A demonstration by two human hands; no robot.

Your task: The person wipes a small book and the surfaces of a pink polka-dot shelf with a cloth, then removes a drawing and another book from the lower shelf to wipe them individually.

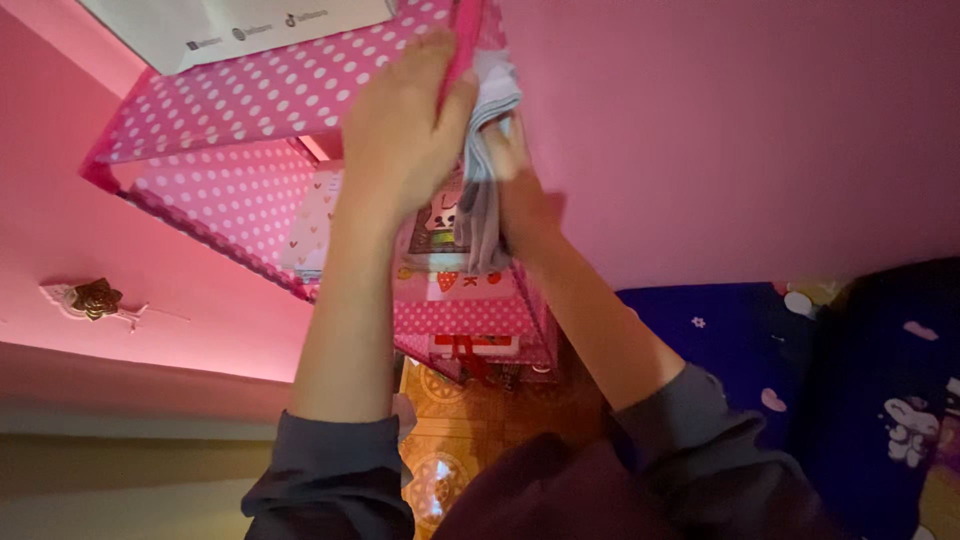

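Observation:
Both my arms reach up into a pink fabric cabinet with white polka dots [230, 100]. My left hand [405, 130] grips the cabinet's bright pink front edge [466, 35] and holds it aside. A folded grey cloth [487, 120] is pressed against that edge by my right hand [520, 185], whose fingers are partly hidden behind the cloth. Just below the hands, inside the cabinet, lie folded pieces with cartoon prints [445, 222], hearts and strawberries.
A white cardboard box [240, 25] lies on the cabinet's top. Pink wall [750, 120] surrounds it, with a gold rose ornament [97, 298] at the left. A dark blue blanket with cartoon figures [820, 380] is at the right. Patterned orange floor tiles [450, 430] show between my sleeves.

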